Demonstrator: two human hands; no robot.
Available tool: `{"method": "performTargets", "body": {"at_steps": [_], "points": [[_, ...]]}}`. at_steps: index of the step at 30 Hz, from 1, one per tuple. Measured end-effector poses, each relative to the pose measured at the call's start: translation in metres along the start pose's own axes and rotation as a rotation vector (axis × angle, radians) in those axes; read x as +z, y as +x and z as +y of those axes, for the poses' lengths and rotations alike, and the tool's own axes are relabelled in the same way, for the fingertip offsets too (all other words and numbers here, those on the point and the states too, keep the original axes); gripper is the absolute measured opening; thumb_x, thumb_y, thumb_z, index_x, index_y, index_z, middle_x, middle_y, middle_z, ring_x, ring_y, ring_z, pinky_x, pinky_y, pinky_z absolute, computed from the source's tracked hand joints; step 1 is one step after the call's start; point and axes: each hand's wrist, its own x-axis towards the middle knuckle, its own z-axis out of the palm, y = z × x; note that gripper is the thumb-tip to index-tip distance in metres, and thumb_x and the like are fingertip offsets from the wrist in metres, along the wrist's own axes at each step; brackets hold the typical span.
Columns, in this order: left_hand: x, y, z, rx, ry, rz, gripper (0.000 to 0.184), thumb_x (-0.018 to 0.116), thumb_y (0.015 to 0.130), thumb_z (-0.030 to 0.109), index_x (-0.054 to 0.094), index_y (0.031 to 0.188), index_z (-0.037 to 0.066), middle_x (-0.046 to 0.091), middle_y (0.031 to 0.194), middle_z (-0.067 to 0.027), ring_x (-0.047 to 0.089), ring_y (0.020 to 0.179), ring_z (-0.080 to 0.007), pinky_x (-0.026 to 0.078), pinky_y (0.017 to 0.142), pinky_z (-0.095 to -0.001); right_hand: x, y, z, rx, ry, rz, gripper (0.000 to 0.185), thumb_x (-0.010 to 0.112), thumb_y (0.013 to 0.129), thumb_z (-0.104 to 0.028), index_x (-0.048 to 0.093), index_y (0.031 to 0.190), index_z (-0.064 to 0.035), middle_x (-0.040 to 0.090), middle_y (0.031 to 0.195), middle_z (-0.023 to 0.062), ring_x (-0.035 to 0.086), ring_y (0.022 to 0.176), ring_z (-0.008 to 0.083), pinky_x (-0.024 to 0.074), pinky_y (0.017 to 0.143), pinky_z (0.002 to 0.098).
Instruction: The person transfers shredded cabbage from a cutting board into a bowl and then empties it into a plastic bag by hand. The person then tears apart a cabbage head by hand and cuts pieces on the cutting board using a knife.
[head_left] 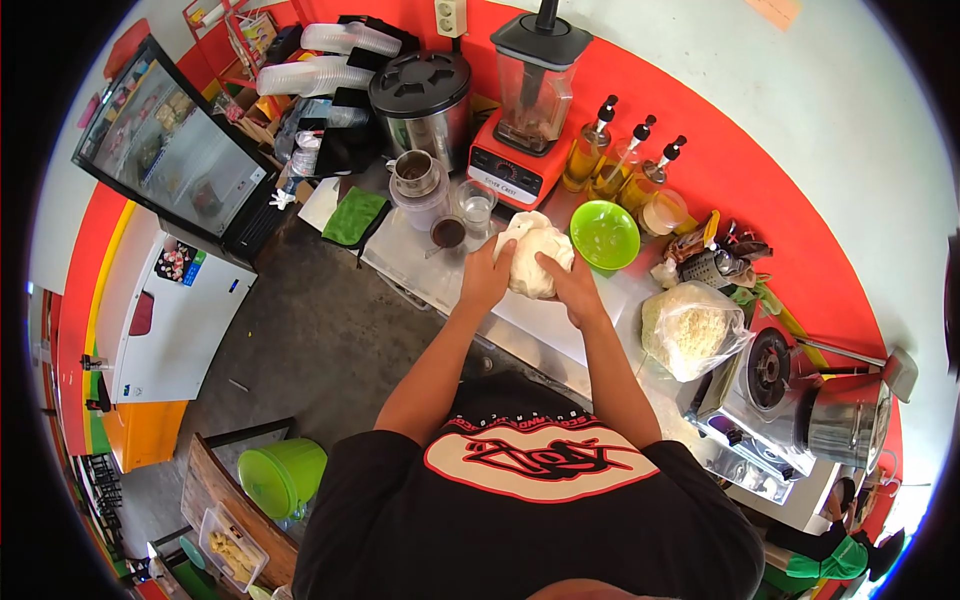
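A large lump of pale dough point(540, 255) is held above the steel worktop point(545, 330). My left hand point(487, 274) grips its left side, the thumb lying along the dough. On the other side my right hand point(573, 290) presses its thumb into the surface, its fingers partly hidden underneath. Just right of the dough stands a bright green bowl point(604, 236). A glass of clear liquid point(476, 203) and a small cup of dark liquid point(448, 232) are on the left, near my left hand.
Behind the dough stands a red blender point(515, 160), with pump bottles point(612, 165) beside it. A plastic bag of pale shreds point(692, 332) sits to the right, before a gas stove point(768, 370) and pot point(848, 425). A green cloth point(354, 216) lies at the left end.
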Motion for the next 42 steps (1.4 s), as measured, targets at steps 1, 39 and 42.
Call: {"method": "performTargets", "body": {"at_steps": [1, 39, 42], "points": [[0.005, 0.000, -0.004, 0.078, -0.126, 0.050, 0.040, 0.057, 0.102, 0.029, 0.061, 0.120, -0.007, 0.071, 0.098, -0.0273, 0.071, 0.094, -0.0417, 0.054, 0.080, -0.0433, -0.005, 0.008, 0.005, -0.093, 0.025, -0.029, 0.056, 0.074, 0.091, -0.020, 0.049, 0.136, 0.0017, 0.063, 0.122, 0.0147, 0.068, 0.106, 0.0223, 0.0636, 0.075, 0.0383], [-0.019, 0.030, -0.020, 0.243, -0.614, -0.287, 0.046, 0.074, 0.094, 0.024, 0.061, 0.131, 0.001, 0.071, 0.105, -0.0071, 0.066, 0.090, -0.0092, 0.057, 0.069, -0.0265, -0.024, -0.012, -0.038, -0.277, -0.374, -0.077, 0.073, 0.081, 0.083, -0.028, 0.050, 0.138, 0.0088, 0.065, 0.126, 0.0189, 0.063, 0.114, 0.0236, 0.0492, 0.099, 0.0346], [-0.012, 0.028, -0.011, 0.290, -0.527, -0.114, 0.038, 0.068, 0.098, 0.026, 0.063, 0.126, 0.000, 0.072, 0.093, -0.0063, 0.068, 0.079, -0.0111, 0.056, 0.063, -0.0265, -0.027, -0.011, -0.039, -0.312, -0.447, -0.074, 0.075, 0.082, 0.082, -0.027, 0.049, 0.139, 0.0086, 0.064, 0.127, 0.0188, 0.063, 0.115, 0.0236, 0.0487, 0.100, 0.0345]]}}
